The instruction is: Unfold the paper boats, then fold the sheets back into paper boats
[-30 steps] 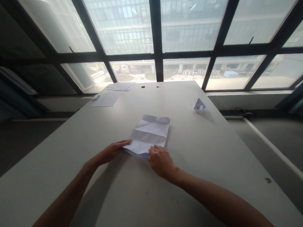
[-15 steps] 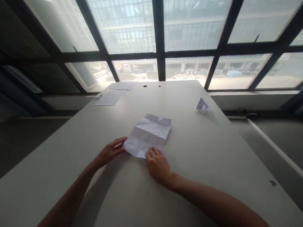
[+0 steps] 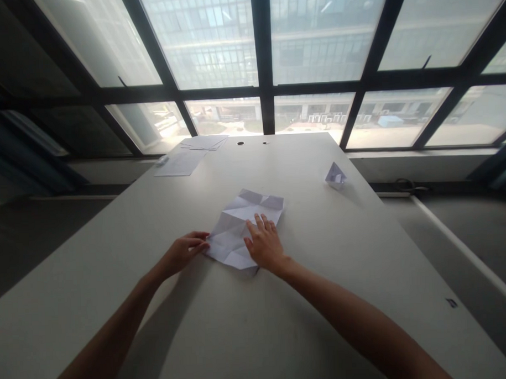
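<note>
At the lower center of the frame, a person's bare forearms reach across a white tabletop [image 3: 258,338], with a small dark mark [image 3: 452,303] near its edge at lower right. The left hand [image 3: 184,254] meets the left corner of a creased white sheet [image 3: 228,234], its fingers bent; whether they pinch the paper cannot be told. The right hand [image 3: 266,245] lies over the right side of the sheet, fingers open and slightly spread. The sheet rests at mid-frame, its fold lines showing. Farther off, a folded paper shape [image 3: 335,177] stands right of center, and loose sheets [image 3: 179,164] overlap at upper left, before tall dark-framed windows [image 3: 265,51].
</note>
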The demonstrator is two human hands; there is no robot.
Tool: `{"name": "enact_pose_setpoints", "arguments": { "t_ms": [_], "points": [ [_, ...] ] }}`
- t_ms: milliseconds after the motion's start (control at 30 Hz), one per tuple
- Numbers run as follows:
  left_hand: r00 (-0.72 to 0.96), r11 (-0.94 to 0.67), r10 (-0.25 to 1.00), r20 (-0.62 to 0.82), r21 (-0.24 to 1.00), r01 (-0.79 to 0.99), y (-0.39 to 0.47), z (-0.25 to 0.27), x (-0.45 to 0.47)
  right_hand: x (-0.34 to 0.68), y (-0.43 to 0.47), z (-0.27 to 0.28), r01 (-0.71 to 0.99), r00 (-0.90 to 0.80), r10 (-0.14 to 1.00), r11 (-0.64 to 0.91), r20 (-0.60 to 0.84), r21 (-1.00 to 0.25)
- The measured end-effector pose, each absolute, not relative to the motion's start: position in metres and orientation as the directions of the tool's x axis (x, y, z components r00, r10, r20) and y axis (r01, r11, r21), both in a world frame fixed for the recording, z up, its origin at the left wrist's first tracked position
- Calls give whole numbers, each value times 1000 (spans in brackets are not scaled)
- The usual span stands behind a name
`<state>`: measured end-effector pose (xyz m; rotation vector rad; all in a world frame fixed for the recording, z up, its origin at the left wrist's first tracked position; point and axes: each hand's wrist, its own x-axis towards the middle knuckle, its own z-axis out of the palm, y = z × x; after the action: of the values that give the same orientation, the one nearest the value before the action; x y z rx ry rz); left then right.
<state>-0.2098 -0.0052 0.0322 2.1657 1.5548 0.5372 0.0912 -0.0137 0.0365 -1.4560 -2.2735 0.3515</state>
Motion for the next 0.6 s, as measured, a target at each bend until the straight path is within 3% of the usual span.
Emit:
{"name": "enact_pose_setpoints", "arguments": {
  "t_ms": [133,233,400,600],
  "points": [
    [312,-360,932,186,350,865,13,43,-190,95,14,20,833,-410,910,402,62,-381],
    [358,-411,904,233,246,878,40,47,-161,97,19,9,827,-426,901,424,80,-368],
    [398,-397,917,38,208,894,89,33,-121,98,26,6,819,-438,892,448,114,-359],
    [247,-275,952,179,152,949,103,7,-112,107,43,-1,789,-457,873,486,171,-375]
  ]
}}
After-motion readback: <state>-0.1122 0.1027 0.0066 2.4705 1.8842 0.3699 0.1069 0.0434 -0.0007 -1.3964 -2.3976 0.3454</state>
